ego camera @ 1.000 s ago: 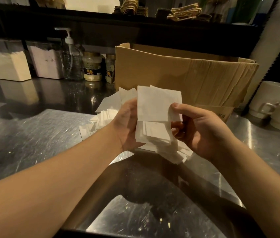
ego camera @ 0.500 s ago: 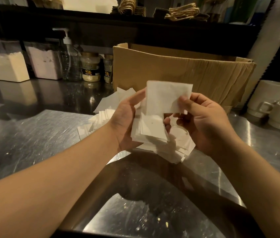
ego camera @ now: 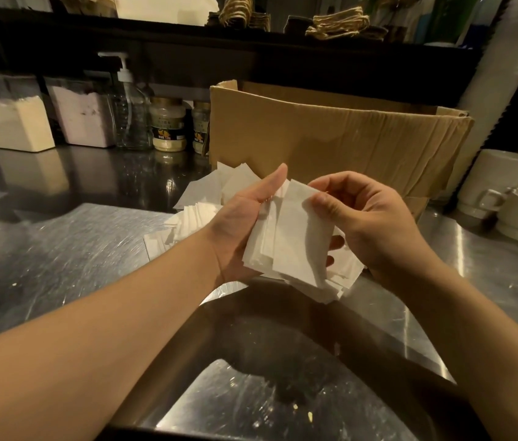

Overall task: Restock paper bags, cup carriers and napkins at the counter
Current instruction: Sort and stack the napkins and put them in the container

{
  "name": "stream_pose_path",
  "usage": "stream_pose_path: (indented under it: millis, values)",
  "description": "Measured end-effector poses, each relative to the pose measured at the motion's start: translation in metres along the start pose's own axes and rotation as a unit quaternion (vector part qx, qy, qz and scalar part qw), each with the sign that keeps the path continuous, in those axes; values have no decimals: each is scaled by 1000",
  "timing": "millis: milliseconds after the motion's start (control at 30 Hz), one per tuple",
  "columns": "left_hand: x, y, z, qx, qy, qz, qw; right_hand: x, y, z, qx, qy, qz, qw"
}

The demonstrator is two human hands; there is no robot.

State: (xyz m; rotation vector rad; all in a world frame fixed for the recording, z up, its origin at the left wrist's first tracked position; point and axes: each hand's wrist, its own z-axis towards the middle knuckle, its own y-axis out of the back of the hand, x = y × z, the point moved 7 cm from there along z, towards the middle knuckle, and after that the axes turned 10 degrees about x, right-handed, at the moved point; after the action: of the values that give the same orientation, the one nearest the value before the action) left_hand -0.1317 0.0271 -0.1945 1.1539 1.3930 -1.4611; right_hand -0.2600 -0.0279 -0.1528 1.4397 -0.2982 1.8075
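Steel counter runs across the whole view, scratched and shiny, with a sink basin sunk into it at the near edge. Over the far rim of that basin the two hands meet around a thick, uneven stack of white napkins.

Left hand grips the stack from its left side, palm turned inward, thumb stretched up along the top edge and the other fingers hidden behind the paper. Right hand is curled at the stack's upper right corner — its thumb and forefinger pinch the front sheet there, and two more fingertips show under the stack's right edge. The stack is tilted, top leaning away, its lower corners fanned out and hanging just above the counter's edge.

More napkins lie loose in a spread pile on the counter, just beyond and to the left of the left hand, partly hidden by it.

Behind the hands stands an open cardboard box, creased along its front wall. To its left — against the back — are two small jars, a clear pump bottle and two plastic tubs of powder. White mugs are stacked at the far right.
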Motion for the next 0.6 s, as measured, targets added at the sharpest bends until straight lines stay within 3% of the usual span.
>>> stream_pose_path:
  millis: [367, 467, 533, 600]
  values:
    - [0, -6, 0, 38, -23, 3, 999, -5, -3, -1, -31, -4, -1, 1000]
    - [2, -9, 0, 48, -22, -15, 998, -1, -3, -1, -44, 17, -55, 997]
    - [3, -7, 1, 37, -26, -26, 999, 1, -4, -1, -21, 34, -100, 994]
    - [3, -7, 1, 42, -22, -46, 998, 1, -10, -1, 51, 53, -146, 986]
